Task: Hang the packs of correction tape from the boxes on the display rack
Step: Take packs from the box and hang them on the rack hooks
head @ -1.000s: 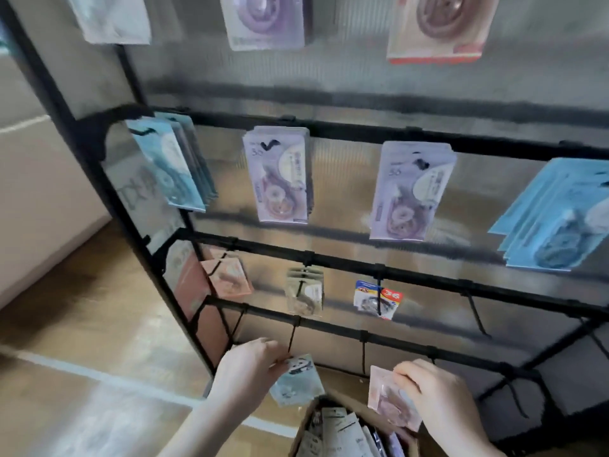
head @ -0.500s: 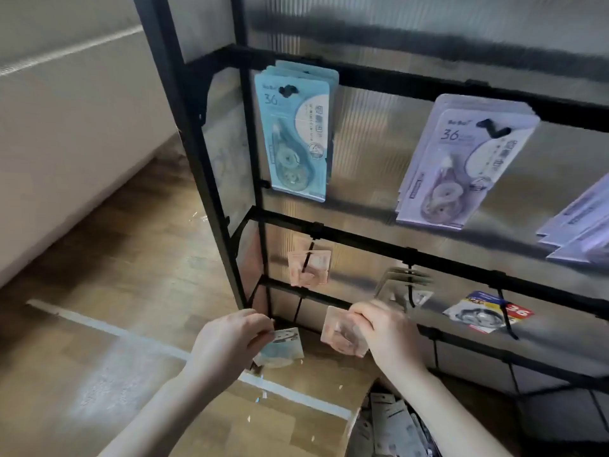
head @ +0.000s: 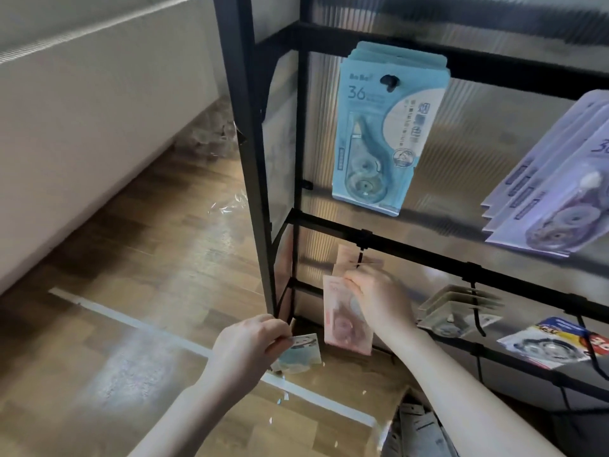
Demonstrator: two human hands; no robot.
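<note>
My right hand [head: 379, 300] pinches the top of a pink pack of correction tape [head: 342, 324] just under a black hook [head: 360, 257] on the display rack [head: 428, 250], where other pink packs [head: 346, 257] hang. My left hand [head: 247, 344] holds a small blue pack [head: 301, 352] low beside the rack's left post. An open cardboard box [head: 415, 427] with more packs sits at the bottom between my forearms.
Large blue packs [head: 385, 133] hang on the upper bar, purple packs [head: 557, 192] to their right. Beige packs [head: 458, 311] and a colourful pack [head: 553, 344] hang on lower hooks. Wooden floor with a white line and clear wrapping scraps lies left, beside a pale wall.
My right hand has risen with the pink pack toward the hook with the pink packs. My view has shifted left and closer to the rack. My left hand still holds the blue pack.
</note>
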